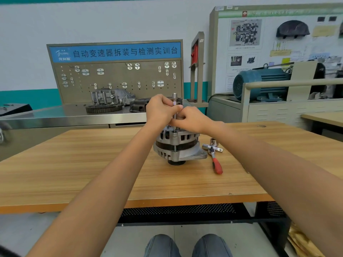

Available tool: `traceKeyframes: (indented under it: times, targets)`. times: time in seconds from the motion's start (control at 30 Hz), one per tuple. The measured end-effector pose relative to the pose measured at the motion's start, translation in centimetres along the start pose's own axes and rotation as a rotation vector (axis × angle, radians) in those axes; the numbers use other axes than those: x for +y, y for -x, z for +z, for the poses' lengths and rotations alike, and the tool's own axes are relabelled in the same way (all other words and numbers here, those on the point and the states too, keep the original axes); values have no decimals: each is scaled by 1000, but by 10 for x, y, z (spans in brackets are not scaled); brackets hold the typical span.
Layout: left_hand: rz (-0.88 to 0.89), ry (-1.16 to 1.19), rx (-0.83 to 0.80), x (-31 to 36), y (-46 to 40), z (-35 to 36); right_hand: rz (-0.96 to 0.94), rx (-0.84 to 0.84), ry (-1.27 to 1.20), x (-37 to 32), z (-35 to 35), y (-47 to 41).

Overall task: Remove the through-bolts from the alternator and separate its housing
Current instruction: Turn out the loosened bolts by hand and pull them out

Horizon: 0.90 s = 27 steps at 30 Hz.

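Note:
A silver alternator [178, 147] stands pulley-down on the wooden table [92, 164]. A slim metal extension bar [174, 98] rises upright from a through-bolt on its top rim. My left hand [160, 110] grips the upper part of the bar with curled fingers. My right hand [191, 118] pinches the bar lower down, just above the housing. The bolt head itself is hidden under my fingers.
A ratchet with a red handle [216, 162] and a loose socket [213, 141] lie right of the alternator. Behind the table stands a steel bench with a pegboard [117, 78], a gear ring [104, 108] and castings. A blue motor [259, 84] sits at the right.

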<state>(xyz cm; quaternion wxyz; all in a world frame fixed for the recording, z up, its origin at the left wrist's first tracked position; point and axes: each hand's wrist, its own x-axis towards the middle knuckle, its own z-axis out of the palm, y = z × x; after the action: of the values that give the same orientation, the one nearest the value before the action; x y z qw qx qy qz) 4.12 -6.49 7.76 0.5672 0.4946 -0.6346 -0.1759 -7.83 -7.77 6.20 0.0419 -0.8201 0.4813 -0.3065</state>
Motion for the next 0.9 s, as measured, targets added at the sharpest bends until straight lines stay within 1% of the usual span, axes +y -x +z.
traceKeyframes:
  times: [0.1, 0.2, 0.33, 0.47, 0.57, 0.77, 0.9]
  targets:
    - [44, 5, -7, -5, 1, 3, -3, 30, 33, 1, 12, 1]
    - [118, 21, -13, -4, 4, 1, -42, 100, 83, 3, 22, 2]
    - [143, 56, -38, 4, 3, -7, -64, 158, 108, 5, 27, 2]
    - [85, 133, -160, 10, 0, -8, -60, 236, 112, 8, 31, 3]
    - [22, 213, -224, 14, -4, -14, -42, 252, 130, 7, 32, 4]
    - [-13, 199, -113, 12, -7, -15, -17, 264, 251, 2, 35, 7]
    - [-6, 195, -127, 10, -8, -14, -27, 284, 271, 0, 37, 8]
